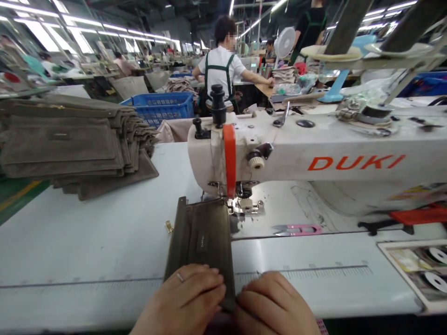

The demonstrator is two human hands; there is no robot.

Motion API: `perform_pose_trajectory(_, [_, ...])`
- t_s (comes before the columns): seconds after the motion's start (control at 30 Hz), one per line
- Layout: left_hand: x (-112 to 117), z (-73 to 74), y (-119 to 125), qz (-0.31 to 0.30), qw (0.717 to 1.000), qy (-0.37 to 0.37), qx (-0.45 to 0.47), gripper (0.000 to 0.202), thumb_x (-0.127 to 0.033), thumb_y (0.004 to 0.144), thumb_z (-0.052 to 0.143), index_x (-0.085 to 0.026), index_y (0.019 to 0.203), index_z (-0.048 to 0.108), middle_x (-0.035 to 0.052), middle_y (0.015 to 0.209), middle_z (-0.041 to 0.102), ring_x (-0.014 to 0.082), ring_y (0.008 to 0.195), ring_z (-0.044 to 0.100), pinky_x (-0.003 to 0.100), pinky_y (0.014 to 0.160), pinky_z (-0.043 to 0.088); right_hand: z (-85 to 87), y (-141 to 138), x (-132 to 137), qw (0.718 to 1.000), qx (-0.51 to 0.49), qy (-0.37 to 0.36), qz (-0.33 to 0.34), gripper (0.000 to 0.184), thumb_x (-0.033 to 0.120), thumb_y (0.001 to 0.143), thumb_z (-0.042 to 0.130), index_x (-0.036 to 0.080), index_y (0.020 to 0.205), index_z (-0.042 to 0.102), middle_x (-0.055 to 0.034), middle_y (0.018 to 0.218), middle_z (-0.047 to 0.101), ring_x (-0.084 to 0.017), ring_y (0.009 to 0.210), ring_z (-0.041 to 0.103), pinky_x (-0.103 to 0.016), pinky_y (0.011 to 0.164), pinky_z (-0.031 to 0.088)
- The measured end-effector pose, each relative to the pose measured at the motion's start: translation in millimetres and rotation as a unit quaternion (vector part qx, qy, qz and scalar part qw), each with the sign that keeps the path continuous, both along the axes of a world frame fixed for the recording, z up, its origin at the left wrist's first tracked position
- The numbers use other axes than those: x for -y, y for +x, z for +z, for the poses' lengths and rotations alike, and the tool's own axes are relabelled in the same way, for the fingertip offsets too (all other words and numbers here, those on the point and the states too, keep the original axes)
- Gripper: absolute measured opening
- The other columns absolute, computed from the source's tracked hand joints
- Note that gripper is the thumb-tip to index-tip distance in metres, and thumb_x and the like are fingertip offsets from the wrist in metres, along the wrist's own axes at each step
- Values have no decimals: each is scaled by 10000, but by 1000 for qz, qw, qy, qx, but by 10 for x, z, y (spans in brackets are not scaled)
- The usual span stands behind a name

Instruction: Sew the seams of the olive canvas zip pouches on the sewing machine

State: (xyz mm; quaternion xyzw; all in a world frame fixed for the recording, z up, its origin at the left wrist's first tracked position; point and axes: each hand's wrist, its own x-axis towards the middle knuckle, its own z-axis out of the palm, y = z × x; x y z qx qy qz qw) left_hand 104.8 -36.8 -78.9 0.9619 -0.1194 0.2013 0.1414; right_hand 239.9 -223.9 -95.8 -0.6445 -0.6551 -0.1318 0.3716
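Note:
A dark olive-brown fabric piece with a small label [209, 223] lies lengthwise on the sewing table, its far right corner by the presser foot of the sewing machine [279, 153]. My left hand [188, 295] rests on the near part of the piece, a ring on one finger, its fingers bent over the fabric. Against the near right edge, my right hand [272, 304] has its fingers curled together, gripping that edge. The thumbs and the near end of the fabric are largely hidden by my hands. A small gold metal clip [169, 226] sits just left of the piece.
Pink-handled thread snips [296, 230] lie right of the needle area. A tall stack of similar fabric pieces [70, 139] fills the table's left. Bobbins [436, 279] sit in a tray at right. Beyond are a blue crate [164, 108] and a seated person [223, 70].

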Motion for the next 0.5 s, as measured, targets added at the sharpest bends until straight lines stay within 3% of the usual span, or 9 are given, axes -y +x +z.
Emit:
perform_pose_trajectory(0.2, [31, 38, -52, 29, 993, -103, -45, 228, -152, 982, 485, -203, 1138, 644, 46, 1049, 682, 164, 1018, 637, 263, 925, 554, -13, 3, 85, 1000, -16, 1, 22, 181, 131, 974, 524, 153, 917, 695, -11, 740, 693, -151, 704, 619, -292, 634, 492])
perform_pose_trajectory(0.37, [32, 55, -44, 11, 998, -50, -36, 256, -134, 982, 456, -191, 1132, 655, 38, 937, 680, 168, 927, 645, 293, 942, 549, 6, -27, 44, 1000, -2, -3, -23, 215, 97, 953, 508, 173, 878, 694, -2, 686, 669, -147, 649, 595, -283, 592, 464])
perform_pose_trajectory(0.5, [66, -12, -20, -12, 1000, 4, 28, 260, -127, 992, 438, -176, 1080, 678, 21, 871, 680, 156, 848, 634, 324, 989, 517, 7, -27, 14, 1000, 10, 2, -23, 252, 94, 964, 483, 174, 844, 689, 0, 670, 661, -143, 642, 587, -285, 585, 455])
